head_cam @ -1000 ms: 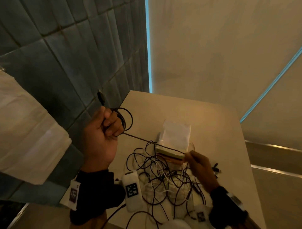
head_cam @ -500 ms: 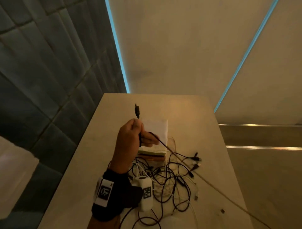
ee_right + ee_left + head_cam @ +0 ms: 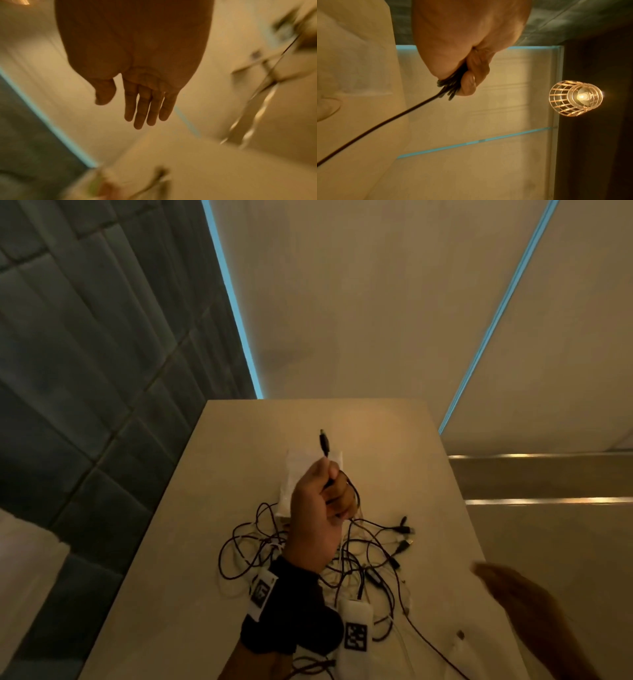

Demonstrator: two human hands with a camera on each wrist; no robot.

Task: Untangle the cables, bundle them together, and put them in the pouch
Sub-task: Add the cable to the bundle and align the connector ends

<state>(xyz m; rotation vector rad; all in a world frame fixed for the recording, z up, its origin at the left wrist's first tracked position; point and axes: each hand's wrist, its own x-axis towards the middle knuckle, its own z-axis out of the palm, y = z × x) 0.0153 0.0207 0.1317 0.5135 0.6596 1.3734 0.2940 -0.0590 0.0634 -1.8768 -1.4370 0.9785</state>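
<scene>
My left hand is raised over the table and grips a coiled black cable; its plug sticks up above my fist. In the left wrist view the folded loops of the black cable show under my curled fingers, and one strand runs off down-left. A tangle of black and white cables lies on the table beneath. The white pouch sits behind the tangle, partly hidden by my hand. My right hand hovers blurred at the right with fingers straight and nothing in them.
The beige table ends in a right edge close to my right hand. A dark tiled wall runs along the left. Loose plugs lie right of the tangle. A caged lamp shows in the left wrist view.
My left hand has carried the coiled black cable from the left to above the pile. My right hand let go of the cable by the pouch, left the view, and now returns open at the right.
</scene>
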